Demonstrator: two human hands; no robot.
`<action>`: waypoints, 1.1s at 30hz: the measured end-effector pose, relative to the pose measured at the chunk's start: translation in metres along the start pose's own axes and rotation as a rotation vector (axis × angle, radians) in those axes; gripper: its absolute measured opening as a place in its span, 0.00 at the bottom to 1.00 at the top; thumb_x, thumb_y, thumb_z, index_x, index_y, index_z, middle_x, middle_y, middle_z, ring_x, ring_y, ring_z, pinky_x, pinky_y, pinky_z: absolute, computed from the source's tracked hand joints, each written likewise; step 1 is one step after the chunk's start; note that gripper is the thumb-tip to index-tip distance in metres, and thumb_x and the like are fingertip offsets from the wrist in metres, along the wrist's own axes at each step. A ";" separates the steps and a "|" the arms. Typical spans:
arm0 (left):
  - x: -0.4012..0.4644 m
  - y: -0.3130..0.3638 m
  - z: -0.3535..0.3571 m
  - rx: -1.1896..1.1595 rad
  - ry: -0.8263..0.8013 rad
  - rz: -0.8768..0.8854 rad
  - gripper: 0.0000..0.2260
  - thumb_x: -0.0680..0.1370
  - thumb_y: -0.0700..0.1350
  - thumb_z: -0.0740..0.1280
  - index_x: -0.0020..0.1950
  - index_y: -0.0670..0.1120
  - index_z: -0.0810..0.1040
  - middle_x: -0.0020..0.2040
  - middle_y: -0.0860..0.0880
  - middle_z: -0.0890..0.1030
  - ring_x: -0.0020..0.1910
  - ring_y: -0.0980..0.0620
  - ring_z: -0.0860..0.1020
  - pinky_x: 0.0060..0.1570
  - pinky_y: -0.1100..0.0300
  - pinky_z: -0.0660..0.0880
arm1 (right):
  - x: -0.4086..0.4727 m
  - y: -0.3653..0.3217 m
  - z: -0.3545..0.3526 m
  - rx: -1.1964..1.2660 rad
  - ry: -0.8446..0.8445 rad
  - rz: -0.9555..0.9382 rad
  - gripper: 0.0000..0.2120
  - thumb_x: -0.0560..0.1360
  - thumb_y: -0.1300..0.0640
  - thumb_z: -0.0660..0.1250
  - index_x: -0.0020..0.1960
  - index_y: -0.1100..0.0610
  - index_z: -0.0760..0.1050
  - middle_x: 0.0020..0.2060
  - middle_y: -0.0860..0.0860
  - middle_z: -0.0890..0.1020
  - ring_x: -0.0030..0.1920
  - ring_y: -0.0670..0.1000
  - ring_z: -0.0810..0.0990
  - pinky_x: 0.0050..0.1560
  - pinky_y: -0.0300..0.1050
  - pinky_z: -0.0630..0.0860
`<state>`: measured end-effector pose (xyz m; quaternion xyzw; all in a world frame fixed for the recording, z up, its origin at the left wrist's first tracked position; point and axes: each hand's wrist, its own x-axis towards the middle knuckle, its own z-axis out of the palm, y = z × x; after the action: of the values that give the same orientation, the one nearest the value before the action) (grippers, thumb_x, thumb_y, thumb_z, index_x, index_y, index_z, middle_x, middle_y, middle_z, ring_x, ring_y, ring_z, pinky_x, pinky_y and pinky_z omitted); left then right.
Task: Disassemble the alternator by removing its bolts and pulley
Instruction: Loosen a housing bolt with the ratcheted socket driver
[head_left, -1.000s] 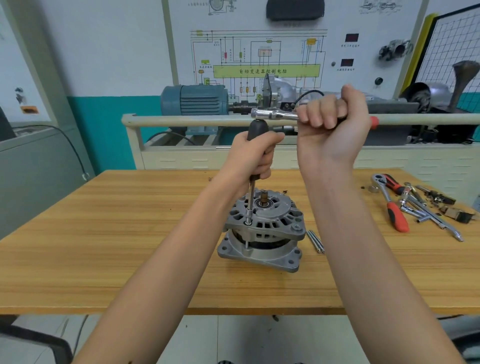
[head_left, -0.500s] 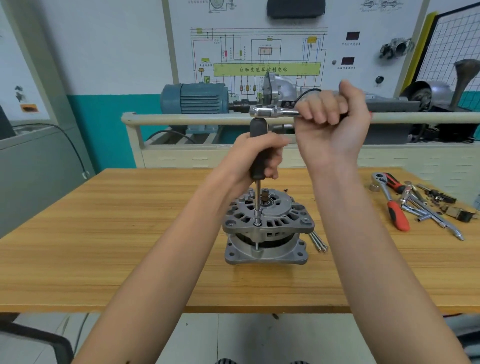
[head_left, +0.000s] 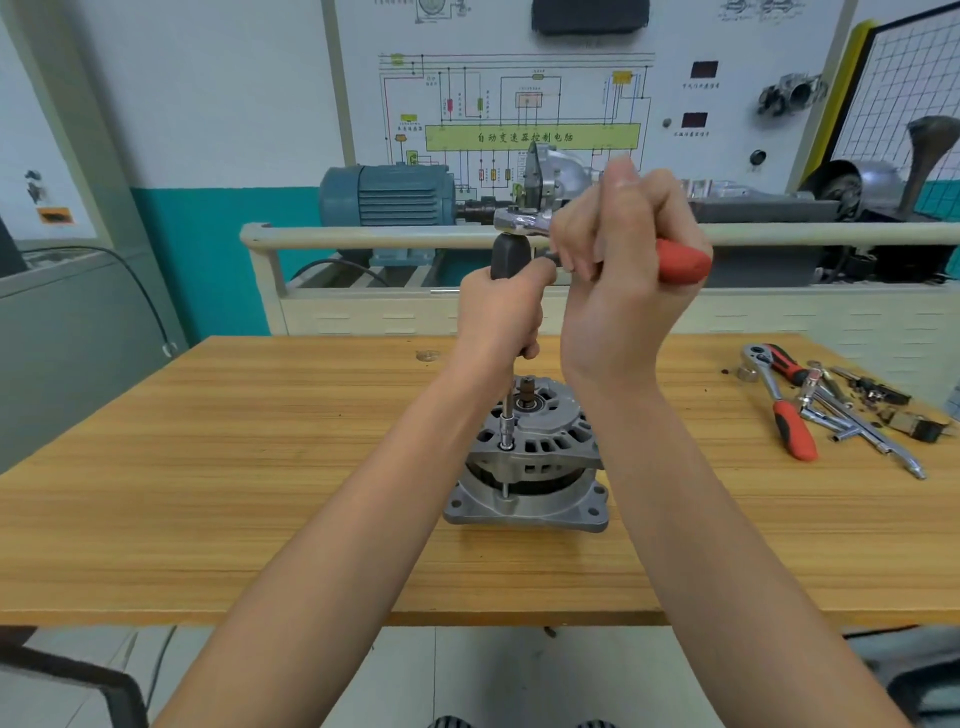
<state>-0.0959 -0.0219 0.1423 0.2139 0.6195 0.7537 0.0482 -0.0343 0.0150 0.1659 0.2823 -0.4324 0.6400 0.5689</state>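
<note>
Standing upright on its mounting flange near the middle of the wooden workbench (head_left: 208, 467), the alternator (head_left: 530, 457) had its shaft stub pointing straight up, with no pulley visible on it. A through-bolt (head_left: 505, 488) at the housing's nine o'clock edge showed bare between the two case halves, its long axis vertical. A socket (head_left: 506, 428) sat on the bolt head, and the driver shaft rose straight up from it toward twelve o'clock into the black driver handle (head_left: 506, 257).

The left hand (head_left: 501, 312) was directly above the bolt and the nearer of the two, its fingers curled tight round the black handle, steadying the tool in line with the bolt. The right hand (head_left: 618, 291) was at about two o'clock from the bolt, higher up, fingers wrapped closed round the grip of a red-handled ratchet (head_left: 680, 262). The chrome head of that ratchet sat on top of the black handle, its lever running off toward three o'clock, across the bolt's axis.

Judged from this, the step in hand was backing out this through-bolt, and the next swing depended on keeping the driver plumb over the bolt while the ratchet turned.

At three o'clock on the bench lay a second ratchet (head_left: 784, 410) beside a loose pile of chrome tools (head_left: 852, 415). Behind the bench stood a blue electric motor (head_left: 384, 195) under a wiring diagram board (head_left: 519, 104).
</note>
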 end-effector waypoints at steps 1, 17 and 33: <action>0.000 0.000 -0.002 -0.014 -0.026 0.003 0.15 0.76 0.38 0.65 0.32 0.47 0.63 0.22 0.52 0.61 0.21 0.53 0.58 0.22 0.65 0.60 | 0.003 0.000 -0.002 0.054 0.010 0.038 0.16 0.76 0.67 0.57 0.32 0.53 0.63 0.23 0.49 0.64 0.25 0.49 0.60 0.29 0.47 0.58; -0.002 -0.004 -0.003 -0.039 -0.099 0.013 0.18 0.76 0.36 0.63 0.31 0.48 0.60 0.19 0.55 0.59 0.18 0.56 0.56 0.21 0.66 0.59 | 0.017 -0.001 -0.020 0.409 0.116 0.315 0.25 0.80 0.64 0.53 0.24 0.54 0.64 0.19 0.48 0.63 0.23 0.48 0.61 0.31 0.43 0.62; 0.002 -0.001 -0.016 -0.108 -0.505 -0.023 0.26 0.78 0.41 0.63 0.20 0.50 0.60 0.16 0.53 0.58 0.16 0.56 0.55 0.22 0.64 0.61 | 0.045 0.006 -0.036 0.744 0.342 0.722 0.26 0.79 0.63 0.55 0.22 0.54 0.59 0.18 0.48 0.59 0.19 0.47 0.58 0.23 0.39 0.59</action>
<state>-0.1041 -0.0355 0.1400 0.3855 0.5490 0.7078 0.2215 -0.0444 0.0688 0.1860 0.1901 -0.1478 0.9412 0.2371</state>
